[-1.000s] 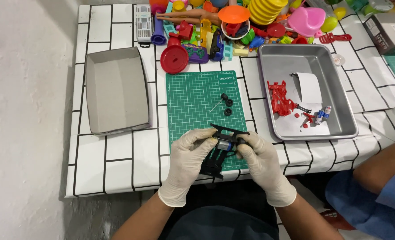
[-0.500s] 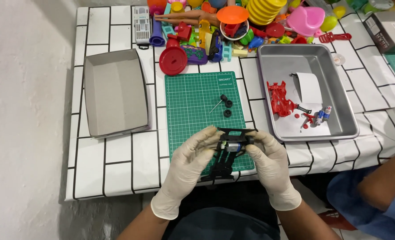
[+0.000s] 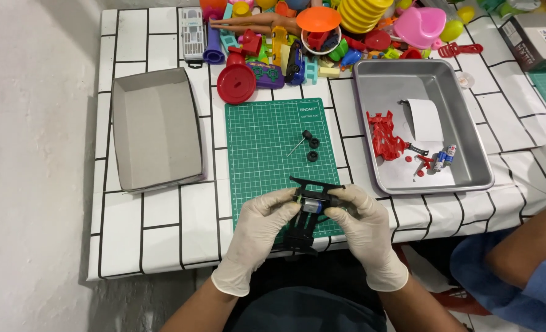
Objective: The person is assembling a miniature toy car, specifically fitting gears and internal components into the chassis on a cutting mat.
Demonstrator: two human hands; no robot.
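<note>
Both white-gloved hands — left hand (image 3: 255,237), right hand (image 3: 364,232) — close their grip on one black plastic toy car chassis (image 3: 306,212), held between them over the near edge of the green cutting mat (image 3: 267,147). Two small black wheels (image 3: 310,146), perhaps a third, lie mid-mat beside one thin metal axle (image 3: 296,147).

Green gridded cutting mat (image 3: 267,147); black toy chassis (image 3: 305,216); white gloves; red parts; white black-lined tablecloth (image 3: 162,215).
</note>
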